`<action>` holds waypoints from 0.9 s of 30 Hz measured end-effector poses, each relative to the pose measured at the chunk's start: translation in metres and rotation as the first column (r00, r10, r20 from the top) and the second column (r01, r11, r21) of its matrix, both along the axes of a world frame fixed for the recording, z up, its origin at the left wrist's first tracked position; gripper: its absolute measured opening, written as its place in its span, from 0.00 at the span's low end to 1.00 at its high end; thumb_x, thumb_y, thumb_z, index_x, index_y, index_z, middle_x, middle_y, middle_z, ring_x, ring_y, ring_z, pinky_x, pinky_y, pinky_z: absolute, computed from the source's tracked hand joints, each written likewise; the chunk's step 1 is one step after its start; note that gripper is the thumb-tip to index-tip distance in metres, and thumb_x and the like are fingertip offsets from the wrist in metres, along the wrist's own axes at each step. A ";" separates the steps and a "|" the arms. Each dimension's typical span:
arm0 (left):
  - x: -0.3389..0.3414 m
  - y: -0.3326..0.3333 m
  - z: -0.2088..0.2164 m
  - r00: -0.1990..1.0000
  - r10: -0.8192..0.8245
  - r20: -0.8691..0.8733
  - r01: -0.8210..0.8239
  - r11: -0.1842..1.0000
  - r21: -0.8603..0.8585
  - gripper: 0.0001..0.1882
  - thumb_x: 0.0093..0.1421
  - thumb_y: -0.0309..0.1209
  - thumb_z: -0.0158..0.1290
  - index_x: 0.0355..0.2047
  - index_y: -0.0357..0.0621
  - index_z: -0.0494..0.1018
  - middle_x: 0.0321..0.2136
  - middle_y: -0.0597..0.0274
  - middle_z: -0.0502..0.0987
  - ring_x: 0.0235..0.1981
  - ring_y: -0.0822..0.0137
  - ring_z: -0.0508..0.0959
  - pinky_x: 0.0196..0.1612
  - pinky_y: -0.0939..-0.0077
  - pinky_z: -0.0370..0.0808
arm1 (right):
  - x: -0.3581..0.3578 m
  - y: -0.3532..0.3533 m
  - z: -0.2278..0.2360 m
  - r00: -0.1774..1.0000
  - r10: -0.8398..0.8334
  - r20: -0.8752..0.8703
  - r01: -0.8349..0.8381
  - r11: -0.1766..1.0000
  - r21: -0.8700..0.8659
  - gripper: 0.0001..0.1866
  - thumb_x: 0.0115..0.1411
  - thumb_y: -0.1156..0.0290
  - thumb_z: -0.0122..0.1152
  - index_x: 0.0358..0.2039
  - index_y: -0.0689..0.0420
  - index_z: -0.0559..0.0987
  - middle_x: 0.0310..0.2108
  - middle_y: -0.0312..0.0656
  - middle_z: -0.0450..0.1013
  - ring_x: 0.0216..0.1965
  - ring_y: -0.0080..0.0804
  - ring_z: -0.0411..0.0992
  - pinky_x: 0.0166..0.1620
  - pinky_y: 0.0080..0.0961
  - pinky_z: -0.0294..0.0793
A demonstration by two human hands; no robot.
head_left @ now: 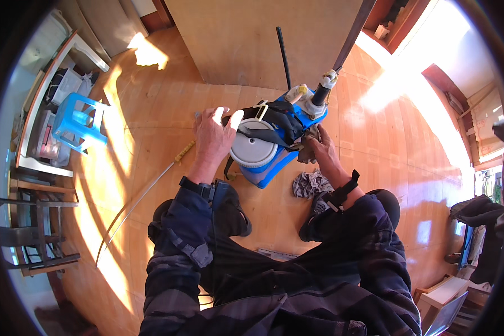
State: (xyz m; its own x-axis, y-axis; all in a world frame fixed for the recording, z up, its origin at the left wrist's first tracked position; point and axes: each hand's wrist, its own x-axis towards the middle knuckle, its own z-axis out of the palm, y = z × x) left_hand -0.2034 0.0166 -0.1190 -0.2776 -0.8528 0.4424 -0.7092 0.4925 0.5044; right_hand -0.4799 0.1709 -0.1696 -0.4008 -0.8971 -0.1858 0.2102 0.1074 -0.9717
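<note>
A blue backpack sprayer (263,177) with a round white lid (253,150) stands on the floor in front of me, between and beyond my feet. My left hand (214,139) is at its left side, fingers bent round the end of a black shoulder strap (274,119) that lies over the top. On the sprayer's right side, my right hand (325,148) grips a crumpled brownish rag (308,147) pressed to the tank. Whitish fittings (307,101) and a black upright tube (321,94) sit at the far end. My right fingertips are partly hidden.
A thin spray wand (143,193) with a yellow grip lies on the floor at left. A patterned cloth (309,183) lies by my right shoe. At left are a blue plastic stool (78,120) and a white-edged table (89,53). A wooden panel (263,42) rises beyond the sprayer.
</note>
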 end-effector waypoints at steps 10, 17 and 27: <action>-0.010 0.008 -0.015 0.982 -0.180 -0.054 0.178 0.796 0.579 0.44 0.69 0.68 0.47 0.55 0.31 0.79 0.44 0.30 0.83 0.50 0.33 0.82 0.54 0.49 0.78 | -0.008 -0.015 -0.004 0.998 -0.002 -0.069 0.003 1.000 0.011 0.20 0.69 0.71 0.59 0.58 0.65 0.70 0.40 0.40 0.75 0.35 0.27 0.77 0.34 0.25 0.77; -0.035 0.068 -0.006 0.914 -0.391 -0.110 0.390 0.771 0.503 0.39 0.69 0.63 0.53 0.52 0.32 0.79 0.38 0.32 0.84 0.44 0.34 0.83 0.49 0.46 0.79 | -0.051 -0.035 -0.023 0.976 -0.125 -0.180 0.111 0.990 -0.082 0.37 0.73 0.68 0.60 0.76 0.68 0.60 0.66 0.50 0.71 0.63 0.34 0.72 0.65 0.27 0.71; -0.043 0.076 -0.034 0.858 -0.506 -0.088 0.488 0.751 0.445 0.34 0.66 0.55 0.61 0.55 0.32 0.75 0.47 0.33 0.82 0.50 0.35 0.81 0.55 0.50 0.77 | -0.067 -0.005 -0.002 0.757 0.022 -0.653 0.000 0.999 0.033 0.26 0.77 0.58 0.52 0.67 0.62 0.76 0.58 0.54 0.76 0.60 0.44 0.74 0.64 0.36 0.70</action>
